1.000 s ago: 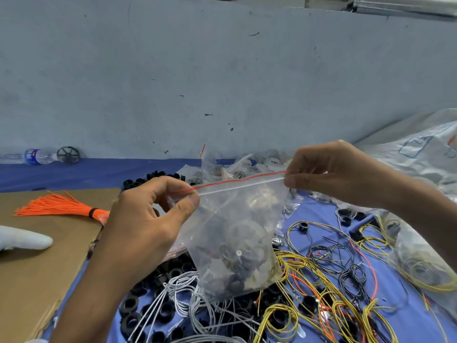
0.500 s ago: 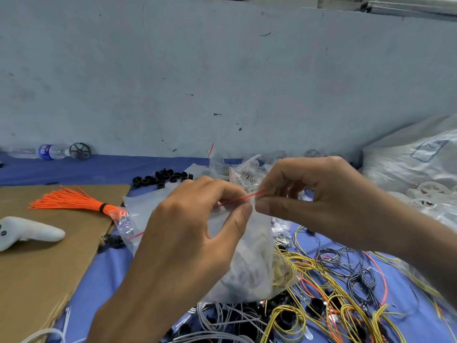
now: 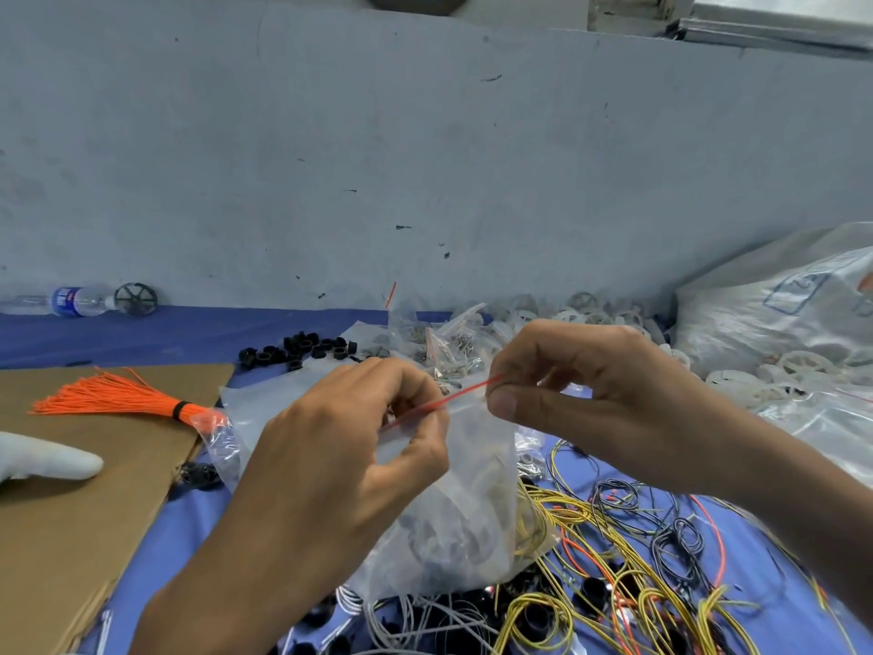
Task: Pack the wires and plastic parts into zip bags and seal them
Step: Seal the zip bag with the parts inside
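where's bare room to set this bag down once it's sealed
Best for the bag: the cardboard nearer you than the orange bundle and white object is bare. So is the blue cloth strip between bottle and black rings. Crowded: wires front right, small bags and white wheels behind.

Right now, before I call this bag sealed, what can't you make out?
Head view only.
- The red zip strip: the left hand covers its left end and the right hand pinches the other, so full closure is hidden.
- The zip bag contents: cloudy plastic shows only dark shapes.
- The white object on the cardboard: cut off by the left edge.
- Print on the white sack: cut by the right edge.
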`<control>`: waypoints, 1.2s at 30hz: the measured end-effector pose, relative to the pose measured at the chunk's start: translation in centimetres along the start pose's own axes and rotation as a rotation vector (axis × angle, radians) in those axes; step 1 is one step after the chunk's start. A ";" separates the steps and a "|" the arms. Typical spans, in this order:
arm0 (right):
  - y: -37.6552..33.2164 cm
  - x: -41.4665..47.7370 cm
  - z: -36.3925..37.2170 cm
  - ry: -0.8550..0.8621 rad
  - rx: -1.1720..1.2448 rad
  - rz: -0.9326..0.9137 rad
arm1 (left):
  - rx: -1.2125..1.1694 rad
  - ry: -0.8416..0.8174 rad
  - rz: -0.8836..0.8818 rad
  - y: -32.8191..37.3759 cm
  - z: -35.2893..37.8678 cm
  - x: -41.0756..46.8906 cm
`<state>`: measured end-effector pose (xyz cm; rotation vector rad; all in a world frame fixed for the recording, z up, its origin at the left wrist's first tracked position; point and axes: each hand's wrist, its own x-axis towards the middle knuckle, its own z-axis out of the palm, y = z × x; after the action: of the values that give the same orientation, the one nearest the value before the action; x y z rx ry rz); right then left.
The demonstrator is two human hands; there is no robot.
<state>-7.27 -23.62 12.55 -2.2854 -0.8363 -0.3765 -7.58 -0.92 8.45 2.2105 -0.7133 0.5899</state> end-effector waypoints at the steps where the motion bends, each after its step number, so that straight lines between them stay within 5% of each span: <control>1: 0.1 0.0 -0.1 -0.001 0.001 0.003 | 0.008 0.000 0.000 -0.1 0.0 0.0; 24: 5.0 -1.1 -2.6 0.199 0.347 0.139 | 0.083 0.052 -0.076 -3.5 -2.4 0.0; 30: 7.3 -4.1 2.2 -0.173 0.469 0.390 | 0.081 0.074 -0.044 -3.8 -0.6 0.1; 36: 7.5 -4.9 5.2 -0.090 0.368 0.384 | 0.070 0.114 -0.002 -6.5 0.8 0.6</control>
<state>-5.82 -26.67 2.82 -2.0618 -0.4456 0.0523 -2.84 2.08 5.08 2.2209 -0.6400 0.7437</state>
